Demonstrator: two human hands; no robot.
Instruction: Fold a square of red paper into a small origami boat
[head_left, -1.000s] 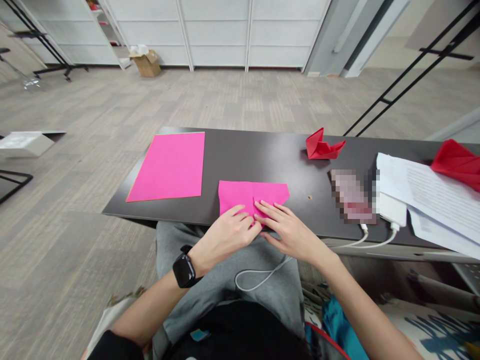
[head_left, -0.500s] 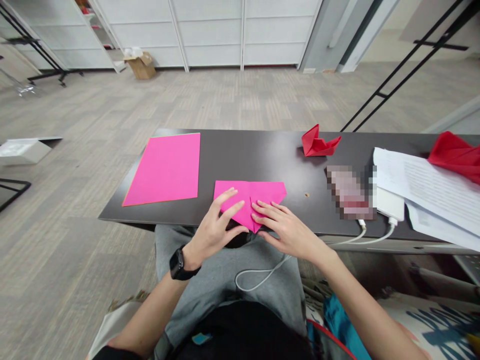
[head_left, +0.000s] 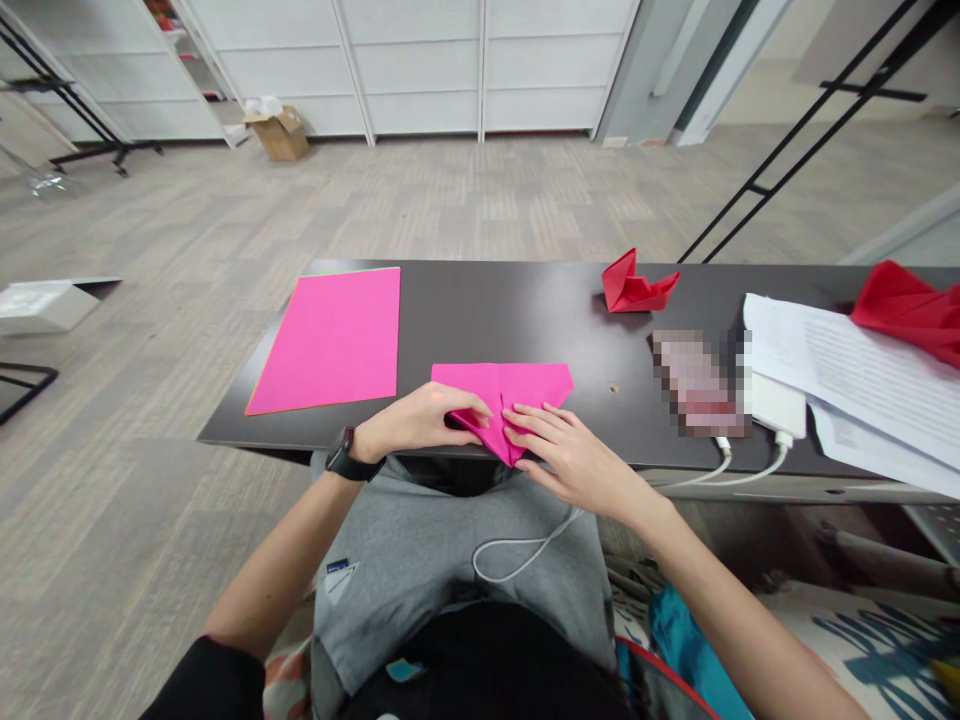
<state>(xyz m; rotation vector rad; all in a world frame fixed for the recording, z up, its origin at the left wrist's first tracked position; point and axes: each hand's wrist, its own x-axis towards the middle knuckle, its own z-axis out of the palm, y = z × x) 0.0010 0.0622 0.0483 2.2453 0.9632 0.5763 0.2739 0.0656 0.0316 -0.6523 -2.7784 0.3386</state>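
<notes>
A folded sheet of pink origami paper [head_left: 517,382] lies at the table's front edge, its lower point hanging slightly over it. My left hand [head_left: 424,415], with a black watch on its wrist, is curled round the paper's lower left edge, thumb and fingers pinching a flap there. On the right half of the paper rests my right hand [head_left: 559,450], its fingers stretched out flat and pressing near the centre crease. The left fingertips partly hide the pinched flap.
A stack of pink paper [head_left: 330,340] lies at the left. A folded red paper piece [head_left: 637,285] stands at the back right. Farther right are a blurred phone [head_left: 697,385], a white charger [head_left: 776,405] with cables, printed sheets [head_left: 862,370] and a red item [head_left: 911,305].
My left hand has swung from above the paper to its left side and closed on the lower left edge, which is now slightly lifted. My right hand has stayed in place.
</notes>
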